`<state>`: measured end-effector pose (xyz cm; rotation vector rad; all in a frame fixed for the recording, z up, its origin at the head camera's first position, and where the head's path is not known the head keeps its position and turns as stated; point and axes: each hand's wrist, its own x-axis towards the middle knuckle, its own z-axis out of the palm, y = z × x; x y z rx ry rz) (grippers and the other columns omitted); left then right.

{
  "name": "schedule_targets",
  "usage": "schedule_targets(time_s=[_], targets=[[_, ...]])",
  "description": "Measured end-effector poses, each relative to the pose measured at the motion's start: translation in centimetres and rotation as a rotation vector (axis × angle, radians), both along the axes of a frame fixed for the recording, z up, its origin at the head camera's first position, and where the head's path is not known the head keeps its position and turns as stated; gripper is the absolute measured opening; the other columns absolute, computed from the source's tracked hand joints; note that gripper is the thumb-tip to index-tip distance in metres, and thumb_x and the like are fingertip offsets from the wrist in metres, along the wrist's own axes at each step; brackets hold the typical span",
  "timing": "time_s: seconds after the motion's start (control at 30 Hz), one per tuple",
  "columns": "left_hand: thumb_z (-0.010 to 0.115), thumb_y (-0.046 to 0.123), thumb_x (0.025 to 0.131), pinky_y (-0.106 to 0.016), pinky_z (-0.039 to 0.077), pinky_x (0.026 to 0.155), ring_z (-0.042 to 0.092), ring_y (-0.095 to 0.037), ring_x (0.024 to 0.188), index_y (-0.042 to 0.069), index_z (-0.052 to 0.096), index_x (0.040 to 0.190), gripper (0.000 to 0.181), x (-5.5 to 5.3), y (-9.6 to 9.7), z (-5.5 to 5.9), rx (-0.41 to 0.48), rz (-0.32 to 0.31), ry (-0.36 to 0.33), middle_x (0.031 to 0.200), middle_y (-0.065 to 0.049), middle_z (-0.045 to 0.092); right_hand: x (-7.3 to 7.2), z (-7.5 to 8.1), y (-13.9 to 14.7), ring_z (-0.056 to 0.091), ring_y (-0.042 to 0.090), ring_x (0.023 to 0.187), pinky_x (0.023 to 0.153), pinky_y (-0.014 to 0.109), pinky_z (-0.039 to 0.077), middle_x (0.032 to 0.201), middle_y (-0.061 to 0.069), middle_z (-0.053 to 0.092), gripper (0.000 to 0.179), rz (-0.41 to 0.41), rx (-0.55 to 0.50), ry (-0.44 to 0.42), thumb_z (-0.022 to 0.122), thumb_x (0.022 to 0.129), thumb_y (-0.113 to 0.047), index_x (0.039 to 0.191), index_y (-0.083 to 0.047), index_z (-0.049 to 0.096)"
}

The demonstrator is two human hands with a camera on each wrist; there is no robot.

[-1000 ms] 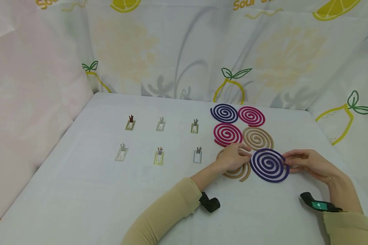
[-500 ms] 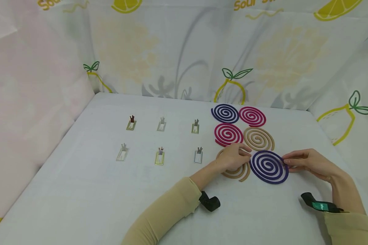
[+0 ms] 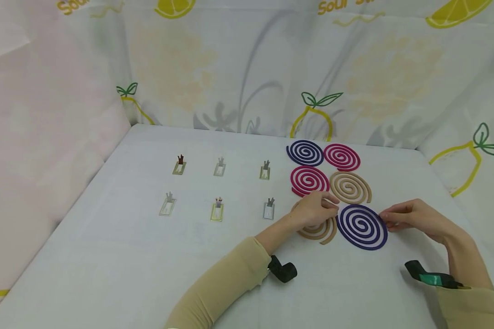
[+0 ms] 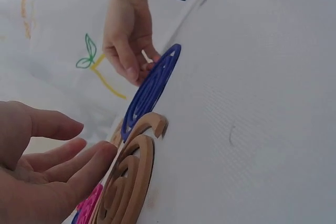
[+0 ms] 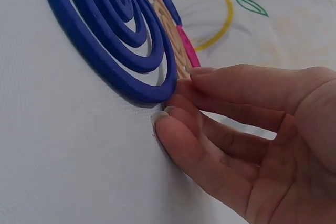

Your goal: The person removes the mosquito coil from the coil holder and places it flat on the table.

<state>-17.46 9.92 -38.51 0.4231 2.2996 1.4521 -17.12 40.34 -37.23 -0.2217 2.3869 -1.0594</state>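
My right hand (image 3: pixel 416 219) pinches the right edge of a dark blue mosquito coil (image 3: pixel 361 224), its thumb and fingers at the outer ring in the right wrist view. The coil lies close over the white table at the front of the coil group. My left hand (image 3: pixel 314 210) hovers over a tan mosquito coil (image 4: pixel 143 166) beside it, fingers loosely bent with nothing between them. The left fingertips (image 4: pixel 107 153) are close to the tan coil's edge. Part of that coil is hidden under the left hand in the head view.
Behind the hands lie another tan coil (image 3: pixel 350 187), a pink coil (image 3: pixel 310 180), a second pink coil (image 3: pixel 342 157) and another dark blue coil (image 3: pixel 305 153). Several small metal stands with upright prongs, such as a gold one (image 3: pixel 217 212), stand in two rows on the left.
The front blue coil has come down slightly toward the table, its near edge lower in view, with the right hand at its edge. The left hand stays nearly still. The head view has shifted slightly.
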Motion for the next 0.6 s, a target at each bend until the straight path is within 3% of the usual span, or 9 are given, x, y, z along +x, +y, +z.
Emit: schedule_targets(time_s=[0.3,0.43,0.6], targets=[[0.065,0.014,0.097,-0.016,0.053,0.066,0.067,-0.005,0.087,0.008,0.069,0.120,0.024,-0.7,-1.2,0.4,0.117,0.026,-0.031,0.108,-0.003,0.074,-0.2,-0.2,0.0,0.070,0.010,0.085,0.078,0.024,0.060,0.106,0.010,0.073,0.042,0.014,0.001,-0.006,0.053,0.104,-0.015,0.125,0.021,0.055],[0.064,0.012,0.097,-0.014,0.054,0.077,0.067,-0.007,0.096,0.006,0.068,0.123,0.027,-1.0,-2.4,0.8,0.151,0.030,-0.023,0.111,-0.003,0.073,-0.3,-0.2,-0.1,0.069,0.009,0.084,0.077,0.024,0.060,0.106,0.011,0.072,0.041,0.024,0.002,0.002,0.052,0.104,-0.014,0.125,0.022,0.054],[0.064,0.013,0.097,-0.015,0.052,0.088,0.065,-0.011,0.110,0.007,0.067,0.125,0.029,-1.1,-4.5,1.4,0.131,0.000,0.019,0.119,-0.004,0.071,-0.3,-0.2,-0.2,0.068,0.009,0.082,0.076,0.024,0.060,0.104,0.009,0.072,0.041,0.022,0.011,0.005,0.051,0.105,-0.015,0.124,0.022,0.055]])
